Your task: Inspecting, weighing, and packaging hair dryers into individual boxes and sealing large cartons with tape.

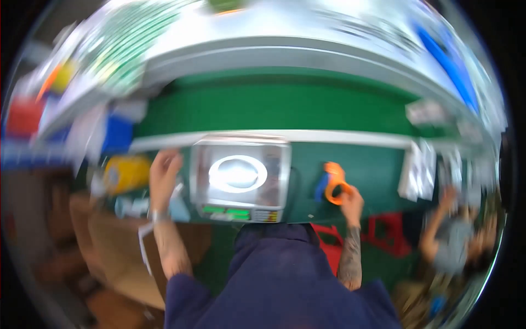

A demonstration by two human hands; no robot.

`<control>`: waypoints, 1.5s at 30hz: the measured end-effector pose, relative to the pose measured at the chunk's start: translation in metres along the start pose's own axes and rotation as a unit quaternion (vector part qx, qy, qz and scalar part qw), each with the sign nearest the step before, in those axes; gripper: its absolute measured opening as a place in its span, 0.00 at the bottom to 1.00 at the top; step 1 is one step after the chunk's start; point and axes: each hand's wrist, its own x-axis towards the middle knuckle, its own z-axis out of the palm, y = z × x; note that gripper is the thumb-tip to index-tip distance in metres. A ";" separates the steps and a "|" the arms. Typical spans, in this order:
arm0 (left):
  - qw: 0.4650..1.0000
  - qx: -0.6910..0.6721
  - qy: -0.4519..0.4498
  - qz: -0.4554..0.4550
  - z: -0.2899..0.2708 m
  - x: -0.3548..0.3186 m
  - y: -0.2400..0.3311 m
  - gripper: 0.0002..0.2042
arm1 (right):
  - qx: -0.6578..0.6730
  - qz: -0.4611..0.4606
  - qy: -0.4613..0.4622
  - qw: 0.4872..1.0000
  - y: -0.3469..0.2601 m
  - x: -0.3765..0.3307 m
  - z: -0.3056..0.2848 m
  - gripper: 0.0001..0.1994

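Observation:
A digital scale (273,186) with a shiny metal pan and a green lit display stands on the green table before me. A bright oval shows on its pan, perhaps a reflection. Left of the scale is my left hand (164,171), its fingers curled and blurred; whether they hold anything does not show. Beside that hand lies a yellow roll (127,174), apparently tape. On the right, my right hand (353,205) has its fingers closed at the edge of an orange tape dispenser (332,192), a ringed shape with a blue part on its left side.
A pale shelf (263,50) runs across the back above the table. Silvery packets (418,171) stand at the right, and blue bins (116,133) at the left. A cardboard box (123,241) sits below left, red stools (388,233) below right. Another person (455,241) is at far right.

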 end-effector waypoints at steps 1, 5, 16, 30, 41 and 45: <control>0.999 0.009 0.010 0.036 -0.025 0.010 -0.005 0.11 | -0.027 0.018 -0.019 0.999 0.006 0.004 -0.002 0.14; 0.972 0.174 0.136 0.077 -0.065 0.069 -0.021 0.16 | -0.075 0.043 0.027 0.996 0.034 0.001 -0.008 0.17; 0.925 0.195 0.259 0.199 -0.060 0.353 -0.072 0.20 | -0.076 0.092 0.128 0.985 0.004 -0.040 -0.040 0.18; 0.858 0.413 0.299 0.060 -0.031 0.297 -0.064 0.12 | 0.027 0.047 0.038 0.998 -0.040 -0.037 -0.028 0.16; 0.956 -0.161 -0.042 0.242 -0.044 0.025 0.053 0.08 | 0.186 -0.111 -0.146 0.965 -0.206 -0.033 0.006 0.23; 0.887 -0.353 -0.146 0.258 -0.011 -0.006 0.064 0.09 | 0.360 -0.231 -0.378 0.821 -0.263 -0.030 0.048 0.50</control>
